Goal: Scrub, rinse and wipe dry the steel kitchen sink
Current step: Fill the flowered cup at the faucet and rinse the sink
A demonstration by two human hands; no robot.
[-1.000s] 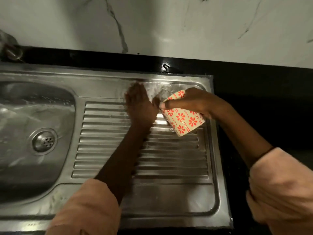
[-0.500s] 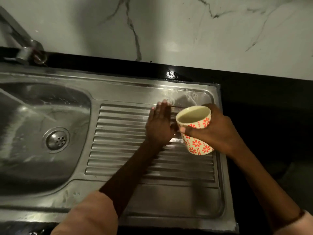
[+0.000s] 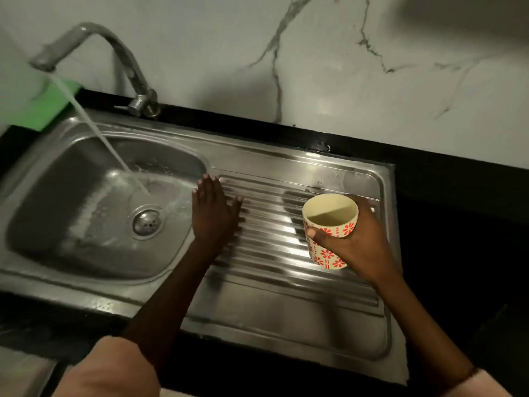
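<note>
Since half a second ago the left hand (image 3: 213,209) has slid from the far right corner of the drainboard (image 3: 286,308) to its left end, beside the basin, and the cup (image 3: 329,229) has drawn back a little toward the person.

Nearest, two pale sleeves reach over the dark surface (image 3: 458,253) that carries the sink (image 3: 252,156). The left hand lies flat on the ribs, fingers straight and together, likely sweeping rinse water toward the basin. The right hand (image 3: 357,242) has its grip wrapped round the cup, held upright over the drainboard's right half; it looks empty, probably ready for a refill.

Farther off, the tap (image 3: 126,61) pours a stream onto the basin floor near the drain (image 3: 146,222). A green object (image 3: 48,104) sits at the back left corner; what it is I cannot tell.
</note>
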